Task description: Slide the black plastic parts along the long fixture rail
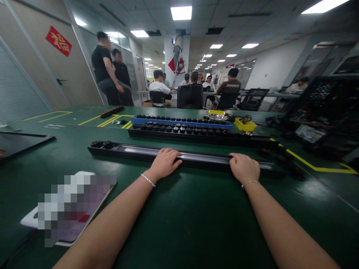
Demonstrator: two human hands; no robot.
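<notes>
A long black channel-shaped rail [202,158] lies crosswise on the green table in front of me, with a shiny strip along its inside. Small dark round parts [101,144] sit at its left end. Near the rail's middle, my left hand [166,163] is closed over the near edge, fingers reaching onto the strip. My right hand [245,169] grips the same edge farther right, its fingers curled and partly hidden. Just beyond lies another black rail [179,135], filled with several small round parts, alongside a blue rail [157,121].
A pixelated phone-like device [84,220] lies at the near left of the green table [190,224]. Behind the rails stand a yellow bin [245,125] and a metal bowl [217,117]. A dark rack [316,108] is at the right. Several people sit or stand farther back.
</notes>
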